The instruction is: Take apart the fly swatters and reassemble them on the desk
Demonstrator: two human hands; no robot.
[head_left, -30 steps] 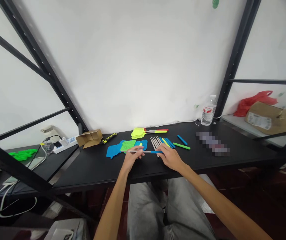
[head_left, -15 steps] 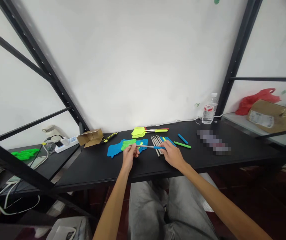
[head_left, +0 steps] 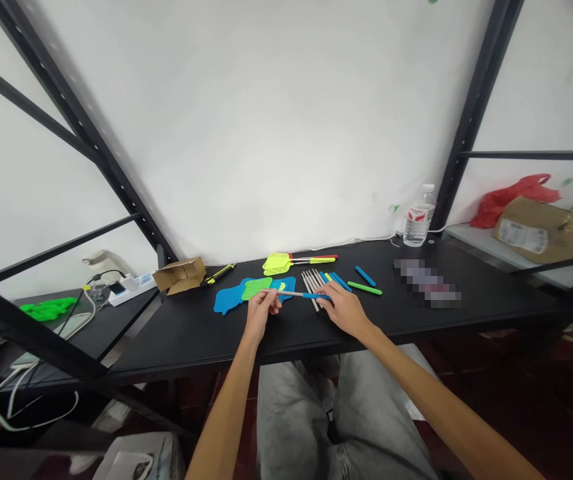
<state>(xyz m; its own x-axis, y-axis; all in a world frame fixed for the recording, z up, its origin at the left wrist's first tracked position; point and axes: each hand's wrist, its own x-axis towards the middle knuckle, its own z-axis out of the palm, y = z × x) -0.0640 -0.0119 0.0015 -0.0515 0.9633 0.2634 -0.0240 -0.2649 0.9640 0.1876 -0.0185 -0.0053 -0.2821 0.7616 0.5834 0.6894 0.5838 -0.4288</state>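
Note:
My left hand (head_left: 262,315) pinches the left end of a thin metal rod (head_left: 293,294), held level above the black table. At the rod's right end is a blue handle sleeve (head_left: 311,295), in the closed fingers of my right hand (head_left: 347,309). Blue fly swatter heads (head_left: 227,300) and a green fly swatter head (head_left: 256,289) lie beyond my left hand. Several metal rods (head_left: 310,279) rest side by side beyond the held one, partly hidden by my right hand. Farther right lie a loose blue sleeve (head_left: 365,275) and a green sleeve (head_left: 365,288).
Yellow fly swatters (head_left: 277,263) and a red handle (head_left: 323,257) lie near the wall. An open cardboard box (head_left: 180,275) and a yellow-black cutter (head_left: 220,274) are at left. A water bottle (head_left: 417,219) stands back right. Black shelf posts (head_left: 481,93) flank the black table (head_left: 176,343).
Both hands keep their hold on the rod and sleeve, almost unmoved. The whole view has shifted very slightly; nothing on the table has visibly moved.

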